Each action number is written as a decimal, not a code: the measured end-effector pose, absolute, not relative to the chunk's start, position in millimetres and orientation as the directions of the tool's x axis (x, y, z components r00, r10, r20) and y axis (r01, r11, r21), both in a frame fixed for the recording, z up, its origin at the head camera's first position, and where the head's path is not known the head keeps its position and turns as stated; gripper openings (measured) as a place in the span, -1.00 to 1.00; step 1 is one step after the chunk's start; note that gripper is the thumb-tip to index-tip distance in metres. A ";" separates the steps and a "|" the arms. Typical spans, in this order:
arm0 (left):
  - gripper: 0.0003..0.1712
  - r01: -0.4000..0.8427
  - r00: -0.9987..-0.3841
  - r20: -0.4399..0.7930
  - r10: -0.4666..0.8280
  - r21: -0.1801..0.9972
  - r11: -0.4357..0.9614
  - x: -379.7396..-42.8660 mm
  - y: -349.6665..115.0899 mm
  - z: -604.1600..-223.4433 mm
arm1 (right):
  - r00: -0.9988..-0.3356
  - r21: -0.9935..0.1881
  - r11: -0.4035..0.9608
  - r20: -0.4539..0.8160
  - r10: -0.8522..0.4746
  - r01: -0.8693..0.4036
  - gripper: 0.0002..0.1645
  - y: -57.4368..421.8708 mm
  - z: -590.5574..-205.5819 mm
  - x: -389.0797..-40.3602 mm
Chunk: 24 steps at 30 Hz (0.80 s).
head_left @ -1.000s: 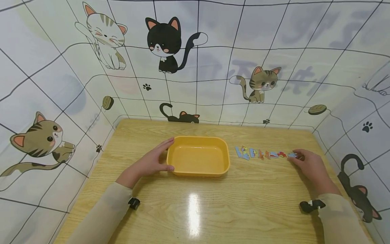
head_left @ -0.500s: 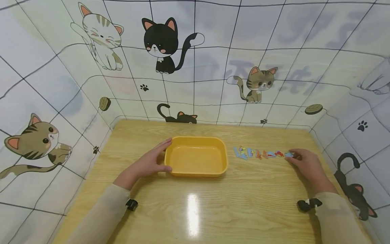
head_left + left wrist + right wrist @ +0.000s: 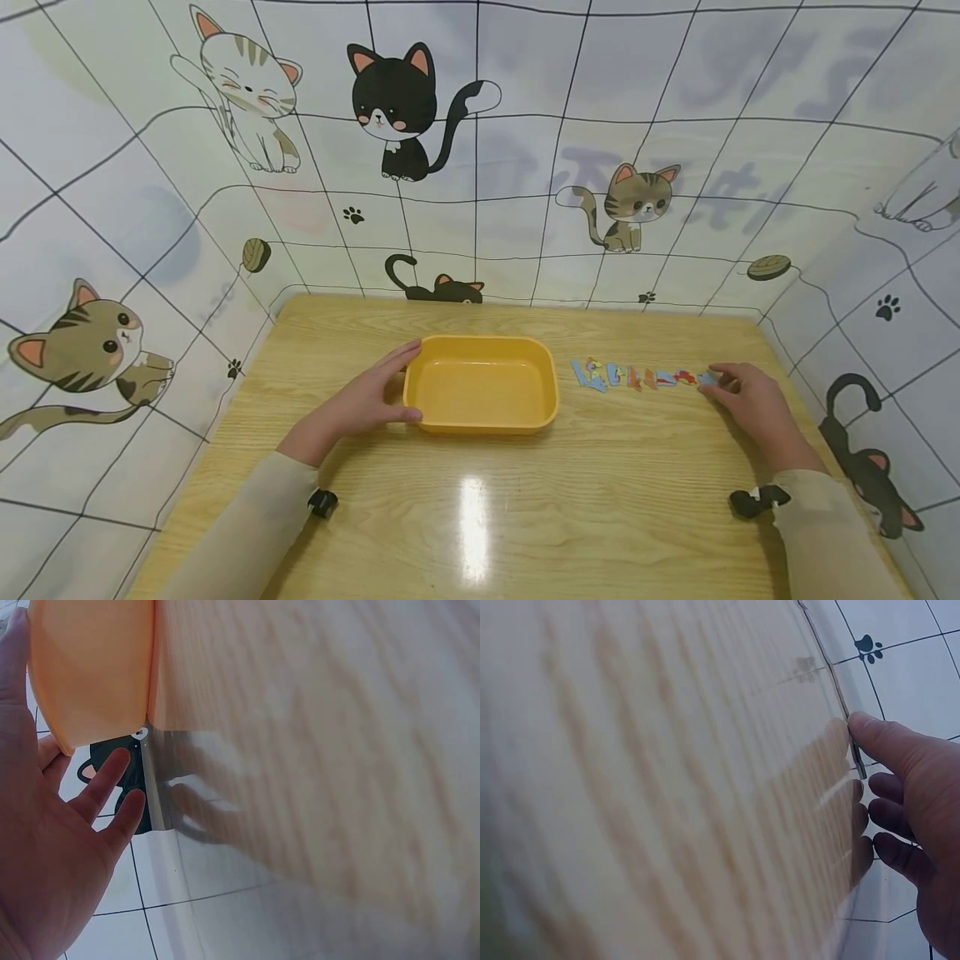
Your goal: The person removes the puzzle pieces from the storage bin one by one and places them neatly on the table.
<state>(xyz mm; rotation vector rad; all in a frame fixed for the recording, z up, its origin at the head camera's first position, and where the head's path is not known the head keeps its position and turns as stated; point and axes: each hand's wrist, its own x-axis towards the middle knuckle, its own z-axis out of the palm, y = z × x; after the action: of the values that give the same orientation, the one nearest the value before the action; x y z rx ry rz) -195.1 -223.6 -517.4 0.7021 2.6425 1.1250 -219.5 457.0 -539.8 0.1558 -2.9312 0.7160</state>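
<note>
A yellow plastic tray (image 3: 480,427) lies on the table. My left hand (image 3: 360,400) grips its left end, thumb at the near corner and fingers at the far corner; in the left wrist view two fingers stick out free beside the tray (image 3: 90,667). To the right runs a row of small flat puzzle pieces (image 3: 633,378) in blue, orange, red and yellow. At the row's right end my right hand (image 3: 757,408) holds a light-blue puzzle piece (image 3: 706,379) between thumb and fingers. The right wrist view shows the thumb (image 3: 885,739) stretched out and the other fingers bent, with the piece hidden.
The wooden table (image 3: 570,500) meets a wall covering (image 3: 517,150) printed with cartoon cats at the back and sides. A bright light reflection falls on the tabletop in front of the tray. Each wrist wears a black camera band (image 3: 322,502).
The head view has shifted a little, so everything sits slightly further left. Both hands keep their holds; the light-blue piece sits marginally closer to the red one.
</note>
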 end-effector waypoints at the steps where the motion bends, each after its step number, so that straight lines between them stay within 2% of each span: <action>1: 0.35 0.351 -0.871 0.013 0.492 0.717 0.602 -195.3 -223.3 -517.2 | -0.988 -0.455 0.882 0.140 -0.069 -0.126 -0.39 457.2 -539.6 -218.8; 13: 0.40 0.412 -0.862 0.039 0.506 0.636 0.653 -199.8 -221.0 -513.3 | -0.984 -0.451 0.883 0.167 -0.057 -0.128 -0.43 455.0 -531.3 -214.4; 24: 0.33 0.382 -0.881 0.061 0.470 0.678 0.628 -198.3 -224.7 -511.1 | -0.983 -0.453 0.879 0.163 -0.087 -0.153 -0.44 440.9 -516.5 -209.6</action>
<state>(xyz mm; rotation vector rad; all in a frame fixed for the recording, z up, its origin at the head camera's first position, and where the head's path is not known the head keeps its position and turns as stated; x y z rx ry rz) -198.3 -224.7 -511.1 0.7158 2.7236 1.0904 -209.6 440.9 -516.5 0.1869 -2.9104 0.7180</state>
